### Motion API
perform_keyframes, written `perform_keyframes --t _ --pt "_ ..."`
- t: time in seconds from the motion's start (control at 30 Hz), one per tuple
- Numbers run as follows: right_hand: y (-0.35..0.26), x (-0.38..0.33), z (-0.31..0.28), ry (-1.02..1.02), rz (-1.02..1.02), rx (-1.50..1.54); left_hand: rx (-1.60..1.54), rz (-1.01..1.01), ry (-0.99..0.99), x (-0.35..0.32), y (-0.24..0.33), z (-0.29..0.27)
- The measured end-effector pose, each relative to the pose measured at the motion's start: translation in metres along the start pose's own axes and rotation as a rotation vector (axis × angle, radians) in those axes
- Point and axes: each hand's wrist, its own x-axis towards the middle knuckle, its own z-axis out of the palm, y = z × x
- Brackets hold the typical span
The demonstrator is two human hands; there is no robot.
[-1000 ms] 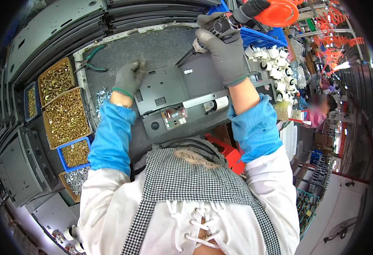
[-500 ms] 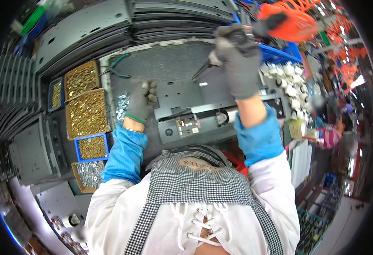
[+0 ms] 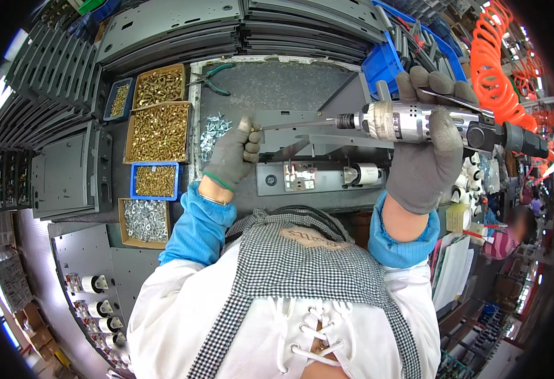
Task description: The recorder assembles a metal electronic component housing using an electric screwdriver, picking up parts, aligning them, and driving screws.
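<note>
My right hand [image 3: 425, 167], in a grey glove, is wrapped round an inline pneumatic screwdriver [image 3: 409, 122] held sideways over the bench. Its long thin bit [image 3: 299, 123] points left and reaches to the fingertips of my left hand [image 3: 233, 155]. That gloved hand is closed in a pinch at the bit's tip; what small piece it holds there is too small to make out. Beneath the tool lies a dark grey metal panel [image 3: 283, 140]. Along its near strip sit a small board [image 3: 300, 177] and a white roller [image 3: 367, 174].
Trays of brass screws [image 3: 159, 132] and a box of washers [image 3: 144, 221] stand at left. Loose silver screws [image 3: 214, 131] and green-handled pliers [image 3: 214, 81] lie on the bench. Stacked panels [image 3: 302, 41] line the back; a coiled orange hose [image 3: 492, 63] hangs at right.
My right hand has brought the screwdriver down from the upper right, now level across the panel. My left hand has risen slightly, its fingertips meeting the bit's tip.
</note>
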Motion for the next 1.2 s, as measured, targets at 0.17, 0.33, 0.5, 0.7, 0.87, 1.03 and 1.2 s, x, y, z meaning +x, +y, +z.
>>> perform_keyframes --t 0.17,0.33,0.5,0.7,0.87,1.03,1.2 --pt "-0.007 -0.014 -0.003 -0.018 -0.018 0.025 -0.002 -0.013 0.083 -0.014 -0.012 0.000" --pt "-0.010 -0.032 0.000 0.038 0.066 0.082 -0.033 0.028 0.050 -0.028 -0.019 -0.009" --pt "-0.006 -0.037 0.006 0.147 0.109 0.068 0.125 0.162 0.149 -0.046 -0.025 -0.017" --pt "0.004 -0.046 0.011 0.174 0.109 0.043 0.121 0.149 0.241 -0.053 -0.028 -0.017" --pt "0.007 -0.048 0.010 0.156 0.109 0.077 0.104 0.087 0.102 -0.048 -0.025 -0.037" --pt "0.012 -0.054 0.005 0.117 0.103 0.054 0.259 0.028 0.233 -0.041 -0.021 -0.040" --pt "0.007 -0.067 0.006 -0.041 0.064 -0.089 1.360 0.205 0.202 -0.034 -0.032 -0.069"
